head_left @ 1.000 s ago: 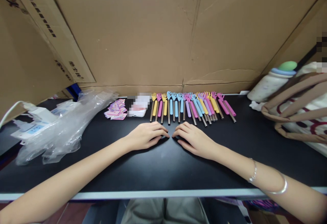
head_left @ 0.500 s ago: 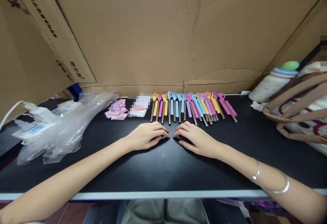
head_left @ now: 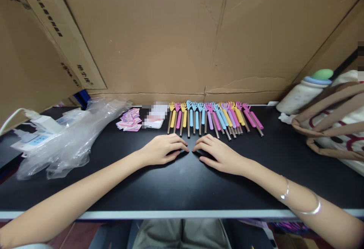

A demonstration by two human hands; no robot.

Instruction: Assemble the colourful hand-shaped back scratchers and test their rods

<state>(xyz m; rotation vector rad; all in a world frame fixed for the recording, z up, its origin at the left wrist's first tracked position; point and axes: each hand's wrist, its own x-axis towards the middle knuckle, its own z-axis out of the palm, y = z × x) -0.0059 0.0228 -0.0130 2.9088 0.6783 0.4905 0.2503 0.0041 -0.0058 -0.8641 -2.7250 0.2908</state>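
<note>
My left hand (head_left: 163,149) rests palm down on the black tabletop (head_left: 182,188), fingers loosely bent and holding nothing. Facing it, my right hand (head_left: 220,153) lies the same way, its fingertips a small gap from the left ones. Just beyond both hands runs a row of small claw-headed back scratchers in yellow, pink, blue and purple, among them a blue one (head_left: 191,118) and a pink one (head_left: 253,118). Left of the row sit a stack of white cards (head_left: 156,118), partly blurred out, and a loose pile of pink and purple printed cards (head_left: 130,120).
A clear plastic bag (head_left: 71,139) lies on the left over a white power strip (head_left: 40,139). At the right, a white bottle (head_left: 298,95) leans beside a brown-handled bag (head_left: 335,127). Cardboard walls (head_left: 159,36) stand behind and at the sides.
My hands stay in place on the table. Only a slight shift of the camera view shows.
</note>
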